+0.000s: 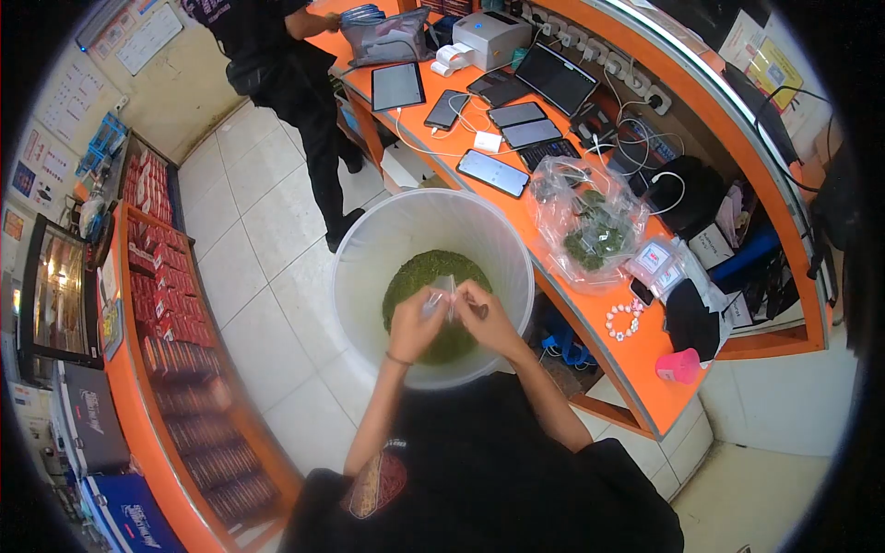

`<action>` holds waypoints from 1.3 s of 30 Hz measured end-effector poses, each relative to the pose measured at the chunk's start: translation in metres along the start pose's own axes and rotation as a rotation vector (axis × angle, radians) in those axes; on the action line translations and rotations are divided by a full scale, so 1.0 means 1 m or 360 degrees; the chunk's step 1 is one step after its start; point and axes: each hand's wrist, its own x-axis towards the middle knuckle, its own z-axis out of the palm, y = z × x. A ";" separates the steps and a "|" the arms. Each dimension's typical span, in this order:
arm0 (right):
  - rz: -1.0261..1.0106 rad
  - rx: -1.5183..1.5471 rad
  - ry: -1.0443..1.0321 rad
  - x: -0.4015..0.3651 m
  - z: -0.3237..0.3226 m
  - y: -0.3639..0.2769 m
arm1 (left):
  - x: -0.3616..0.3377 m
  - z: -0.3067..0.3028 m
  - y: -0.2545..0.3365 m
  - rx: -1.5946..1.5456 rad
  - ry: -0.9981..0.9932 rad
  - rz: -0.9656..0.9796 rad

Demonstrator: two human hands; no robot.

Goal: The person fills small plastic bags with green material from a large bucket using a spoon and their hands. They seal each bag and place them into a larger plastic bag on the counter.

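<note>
My left hand [417, 324] and my right hand [490, 324] meet over a large whitish translucent tub [355, 286]. Between them is a small clear plastic bag [448, 288], pinched by the fingers of both hands. A small brown shape [477, 311] shows at my right fingers; I cannot tell what it is. Below the hands, green flaky bits [433, 264] cover the bottom of the tub, partly hidden by my hands.
On the orange counter [650, 387] at right lie phones [493, 172], a tablet [398, 87], a label printer [491, 39], a clear bag of green stuff [595, 230], a bead bracelet [622, 323] and a pink cup [678, 366]. A person [286, 83] stands at upper left, near shelves of red packs [166, 276].
</note>
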 end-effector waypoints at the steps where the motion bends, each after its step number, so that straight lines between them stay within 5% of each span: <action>1: -0.0035 -0.0209 -0.0002 0.000 0.001 0.003 | -0.001 -0.001 0.000 0.0219 -0.0023 0.0025; 5: -0.0386 -0.0784 0.0333 0.000 0.008 0.006 | -0.004 0.005 0.006 0.0586 0.0275 0.0020; 10: -0.0317 -0.0466 0.0243 0.001 0.015 -0.011 | -0.002 0.006 0.008 -0.0062 0.0316 -0.0068; 14: -0.0415 -0.0508 0.0222 0.003 0.012 -0.020 | 0.001 -0.003 0.022 0.0096 0.0332 -0.0079; 17: -0.0216 -0.0247 0.0354 0.011 0.003 -0.008 | 0.003 -0.013 0.018 0.0278 0.0603 0.0317; 21: -0.0025 -0.0153 0.0279 0.015 0.001 -0.005 | 0.001 -0.021 0.025 0.0102 -0.0026 0.0550; 29: 0.0310 0.0342 0.0133 0.023 0.013 -0.021 | -0.003 -0.037 0.023 0.0188 0.0022 0.0311; 33: 0.0121 0.0216 0.0096 0.032 0.022 -0.018 | 0.002 -0.043 0.015 0.0270 0.0124 0.0455; 37: 0.0222 0.0165 -0.0014 0.042 0.025 -0.022 | 0.009 -0.058 0.012 0.0216 0.0098 0.0267; 39: 0.0284 0.0328 -0.0044 0.047 0.026 -0.017 | 0.018 -0.067 0.001 0.0285 0.0155 0.0588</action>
